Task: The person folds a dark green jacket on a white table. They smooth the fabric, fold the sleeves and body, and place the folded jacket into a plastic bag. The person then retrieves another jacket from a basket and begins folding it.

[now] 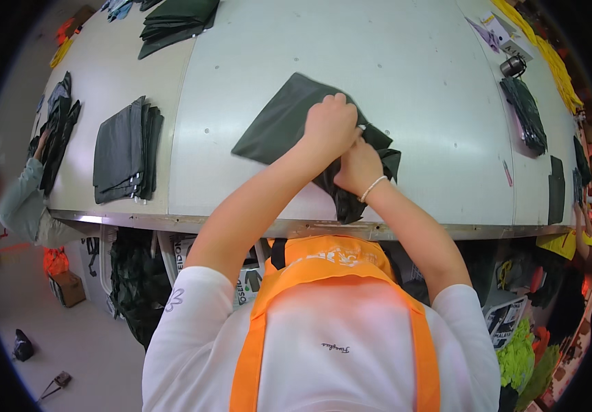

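the left hand (330, 125) and right hand (362, 167) are close together, both clamped on dark green fabric (274, 122) at the frame's centre, bunched toward the right; a folded stack (119, 151) lies on the counter (255, 41), frame left.

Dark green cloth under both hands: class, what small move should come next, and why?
Probably the right hand should ease out the bunched end nearest the table edge: it is crumpled, while the far-left part of the dark green cloth looks smooth, and the left hand is on the cloth too.
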Available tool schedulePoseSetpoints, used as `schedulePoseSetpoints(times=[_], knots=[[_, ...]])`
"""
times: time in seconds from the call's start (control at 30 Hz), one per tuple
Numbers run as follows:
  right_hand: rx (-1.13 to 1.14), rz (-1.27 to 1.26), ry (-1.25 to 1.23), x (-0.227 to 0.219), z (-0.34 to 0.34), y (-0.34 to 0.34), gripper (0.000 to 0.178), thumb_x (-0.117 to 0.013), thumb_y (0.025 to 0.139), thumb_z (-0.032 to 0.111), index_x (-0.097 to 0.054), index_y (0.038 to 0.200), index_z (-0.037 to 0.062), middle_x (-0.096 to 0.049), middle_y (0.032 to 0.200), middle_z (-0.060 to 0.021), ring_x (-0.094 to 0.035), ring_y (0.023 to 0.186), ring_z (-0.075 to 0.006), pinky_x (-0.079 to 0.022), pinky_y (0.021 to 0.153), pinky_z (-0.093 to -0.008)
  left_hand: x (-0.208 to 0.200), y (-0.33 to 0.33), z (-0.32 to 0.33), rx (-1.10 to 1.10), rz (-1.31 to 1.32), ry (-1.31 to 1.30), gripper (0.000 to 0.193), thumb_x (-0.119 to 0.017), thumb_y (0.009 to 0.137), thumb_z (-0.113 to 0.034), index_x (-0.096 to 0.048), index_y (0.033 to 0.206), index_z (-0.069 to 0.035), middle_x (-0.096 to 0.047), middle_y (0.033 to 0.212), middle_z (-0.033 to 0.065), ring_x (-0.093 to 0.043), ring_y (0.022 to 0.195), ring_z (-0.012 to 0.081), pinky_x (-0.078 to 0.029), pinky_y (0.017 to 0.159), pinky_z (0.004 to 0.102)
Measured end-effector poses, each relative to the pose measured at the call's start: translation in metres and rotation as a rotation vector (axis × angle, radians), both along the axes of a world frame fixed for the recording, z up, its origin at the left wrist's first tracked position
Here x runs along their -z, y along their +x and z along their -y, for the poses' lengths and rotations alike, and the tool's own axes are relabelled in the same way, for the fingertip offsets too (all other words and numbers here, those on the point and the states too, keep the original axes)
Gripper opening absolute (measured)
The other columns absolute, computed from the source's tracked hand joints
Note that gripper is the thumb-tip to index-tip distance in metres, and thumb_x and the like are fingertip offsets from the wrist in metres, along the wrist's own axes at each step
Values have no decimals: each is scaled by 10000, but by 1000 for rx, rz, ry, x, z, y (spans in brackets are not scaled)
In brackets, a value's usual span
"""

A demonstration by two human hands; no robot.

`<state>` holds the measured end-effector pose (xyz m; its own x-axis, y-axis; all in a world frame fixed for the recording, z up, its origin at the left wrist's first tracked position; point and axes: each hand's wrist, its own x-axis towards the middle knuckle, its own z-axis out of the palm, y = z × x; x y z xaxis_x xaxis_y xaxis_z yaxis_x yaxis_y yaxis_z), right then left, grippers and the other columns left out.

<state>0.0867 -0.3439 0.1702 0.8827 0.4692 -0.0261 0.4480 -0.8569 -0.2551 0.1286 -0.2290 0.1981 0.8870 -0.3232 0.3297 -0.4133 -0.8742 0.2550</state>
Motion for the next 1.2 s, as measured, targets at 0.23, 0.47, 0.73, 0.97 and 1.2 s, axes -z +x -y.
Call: schedulePoseSetpoints(times=[0.23,0.47,0.73,0.97,1.2], knots=[[13,83,91,-20,-9,-12,256,-619,701,178,-645,904,24,-559,1045,-196,-537,992,-304,-452,830,-382,11,-68,38,333,-179,-132,78,-618,671,-120,-646,689,-49,-585,717,93,-612,708,279,-507,631,379],[269,100,459,17,41,33,351,-580,766,260,-612,1017,17,-543,1130,-201,-508,1068,-326,-408,905,-382,3,-93,-76,347,-65,-759,779,-687,669,-117,-377,1376,-10,-405,1406,169,-370,1305,311,-279,1084,426],[325,141,714,47,59,52,464,-534,839,353,-575,1146,8,-525,1227,-207,-475,1154,-352,-357,990,-382,90,-83,-38,-64,-300,-826,738,-430,733,156,-434,1383,-195,-616,995,263,-648,926,352,-481,792,292],[278,-278,697,5,11,42,694,-426,905,525,-483,1289,-51,-405,1397,-245,-369,1303,-360,-284,1077,-376,149,-118,-7,-336,-795,-1692,529,-608,867,-74,-443,1358,-181,-572,1189,13,-581,1004,180,-479,840,310],[-21,-161,-245,26,12,44,363,-445,920,205,-534,1221,22,-618,1107,-207,-608,1027,-324,-466,856,-397,168,-126,3,-487,-884,-1997,432,-560,937,-309,-429,1329,-185,-532,1236,30,-530,1096,189,-476,893,353]])
